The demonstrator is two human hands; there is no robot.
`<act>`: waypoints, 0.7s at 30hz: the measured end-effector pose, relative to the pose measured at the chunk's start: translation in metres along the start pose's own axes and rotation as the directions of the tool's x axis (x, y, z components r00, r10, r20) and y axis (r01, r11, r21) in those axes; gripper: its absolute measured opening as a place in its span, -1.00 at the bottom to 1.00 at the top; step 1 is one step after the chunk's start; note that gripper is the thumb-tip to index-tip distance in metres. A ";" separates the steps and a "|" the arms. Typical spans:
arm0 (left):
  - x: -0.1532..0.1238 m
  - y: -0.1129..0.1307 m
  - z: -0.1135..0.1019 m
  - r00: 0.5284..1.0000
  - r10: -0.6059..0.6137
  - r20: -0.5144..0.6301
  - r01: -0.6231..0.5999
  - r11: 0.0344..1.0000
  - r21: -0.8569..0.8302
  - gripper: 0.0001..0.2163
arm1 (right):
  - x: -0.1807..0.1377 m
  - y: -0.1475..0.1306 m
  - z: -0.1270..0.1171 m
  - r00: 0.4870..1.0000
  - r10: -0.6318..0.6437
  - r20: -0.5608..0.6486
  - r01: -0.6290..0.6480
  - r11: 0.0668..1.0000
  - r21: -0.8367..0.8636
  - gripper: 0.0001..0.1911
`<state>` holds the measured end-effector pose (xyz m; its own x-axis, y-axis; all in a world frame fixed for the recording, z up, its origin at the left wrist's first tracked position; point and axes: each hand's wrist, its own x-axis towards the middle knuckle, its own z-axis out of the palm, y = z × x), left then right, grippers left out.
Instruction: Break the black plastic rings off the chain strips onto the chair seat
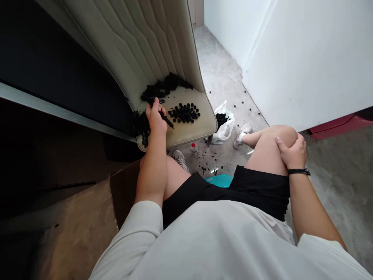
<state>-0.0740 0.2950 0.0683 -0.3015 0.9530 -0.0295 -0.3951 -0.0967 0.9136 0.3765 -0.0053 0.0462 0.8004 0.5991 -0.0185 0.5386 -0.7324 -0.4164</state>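
Over the chair seat, my left hand (156, 116) is closed on a thin, dark rubber-like strip (167, 119), whose ends stick out past the fingers. Most of the strip's upper part is hidden by the hand. Beside it, several small round black pieces (185, 113) lie in a loose pile on the cream chair seat (186, 132). Ragged black sheet scraps (169, 84) are heaped against the backrest, and more black scraps (141, 124) lie at the seat's left side. My right hand (294, 153) rests on my right knee, thumb apart from the fingers, holding nothing.
A white plastic bag (225, 131) with black pieces inside stands on the floor right of the chair. Black bits (215, 155) are scattered nearby. A red-capped bottle (194, 147) stands under the seat's front edge. Something turquoise (220, 180) shows between my legs. White panels (305, 58) rise at right.
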 end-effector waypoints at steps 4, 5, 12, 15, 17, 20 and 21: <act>-0.002 -0.003 0.006 1.000 -0.009 0.027 0.008 0.999 0.050 -0.51 | -0.005 -0.002 -0.002 0.999 -0.015 0.039 0.016 1.000 -0.025 0.02; -0.003 -0.004 0.007 0.999 -0.010 0.034 0.008 0.998 0.060 -0.51 | -0.007 -0.004 -0.003 0.999 -0.022 0.039 0.023 1.000 -0.021 0.01; -0.005 -0.005 0.005 1.000 0.011 0.026 -0.013 0.999 0.052 -0.52 | -0.012 -0.015 -0.006 0.996 -0.063 0.067 0.062 0.998 0.010 -0.03; -0.005 -0.002 0.001 1.000 0.027 0.016 -0.028 0.999 0.041 -0.51 | -0.012 -0.013 -0.004 0.996 -0.079 0.040 0.079 0.997 0.003 -0.06; -0.005 -0.001 -0.001 0.999 0.028 0.015 -0.028 0.999 0.039 -0.51 | -0.011 -0.010 -0.002 0.996 -0.081 0.038 0.081 0.997 -0.001 -0.04; -0.004 0.000 -0.003 1.000 0.022 0.012 -0.022 0.999 0.048 -0.51 | -0.009 -0.006 0.002 0.995 -0.090 0.050 0.089 0.996 0.011 -0.01; -0.004 0.000 -0.003 1.000 0.021 0.012 -0.021 0.999 0.048 -0.51 | -0.008 -0.005 0.004 0.994 -0.093 0.050 0.092 0.996 0.019 0.01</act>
<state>-0.0747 0.2901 0.0671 -0.2993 0.9542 -0.0055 -0.3461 -0.1031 0.9325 0.3668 -0.0051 0.0450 0.7331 0.6797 -0.0249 0.6047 -0.6681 -0.4337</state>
